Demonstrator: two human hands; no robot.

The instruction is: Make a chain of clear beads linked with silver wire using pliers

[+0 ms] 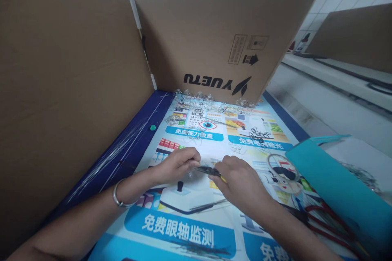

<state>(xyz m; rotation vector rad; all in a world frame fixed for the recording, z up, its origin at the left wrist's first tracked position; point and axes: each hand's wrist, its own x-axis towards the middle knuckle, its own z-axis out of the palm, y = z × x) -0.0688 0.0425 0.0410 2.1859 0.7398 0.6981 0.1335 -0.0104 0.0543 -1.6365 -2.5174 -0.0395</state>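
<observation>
My right hand point(235, 177) is wrapped round a pair of pliers point(206, 169) with dark jaws and a yellow handle. The jaws point left and reach the fingertips of my left hand point(180, 164). That hand is closed in a pinch, with a thin piece of bent wire point(190, 175) just below its fingers; how it sits in the grip is hidden. Straight cut wires point(211, 205) lie on the printed sheet point(226, 220) below my hands. Small bent wire shapes point(260, 132), dark in colour, lie beyond my right hand.
Cardboard panels point(196, 28) stand at the back and left. A heap of clear and silvery wire pieces point(199, 100) lies along the back panel. Long wires point(107, 159) run along the left edge near a green round object point(152, 127). At right are a teal folder point(333, 187) and red-handled scissors point(324, 220).
</observation>
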